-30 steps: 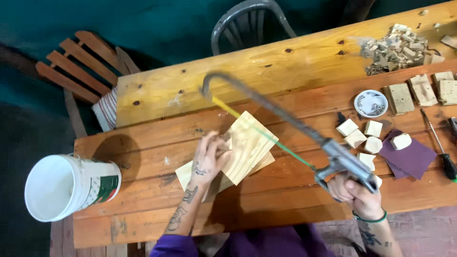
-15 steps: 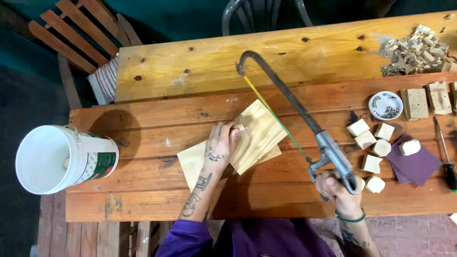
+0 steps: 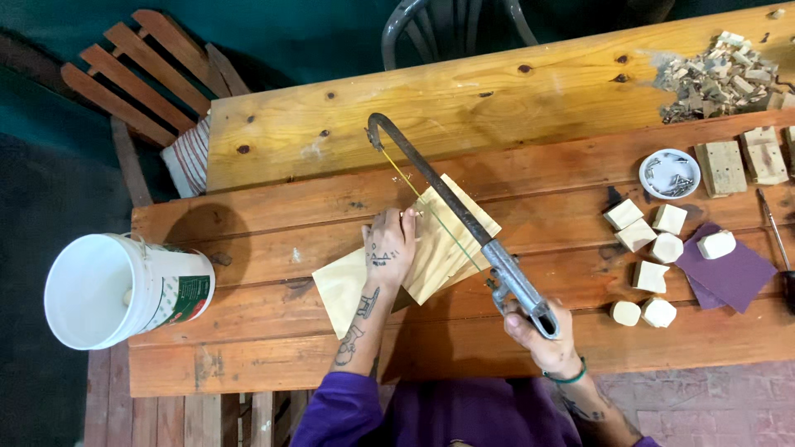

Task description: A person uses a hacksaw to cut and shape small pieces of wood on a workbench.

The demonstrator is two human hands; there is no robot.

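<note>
Under left hand (image 3: 391, 245), wood panel (image 3: 451, 236), saw (image 3: 451, 207) across

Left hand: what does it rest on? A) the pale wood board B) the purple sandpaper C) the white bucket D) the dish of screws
A: the left hand lies flat on the board, while the right hand grips the saw handle across it.
</note>
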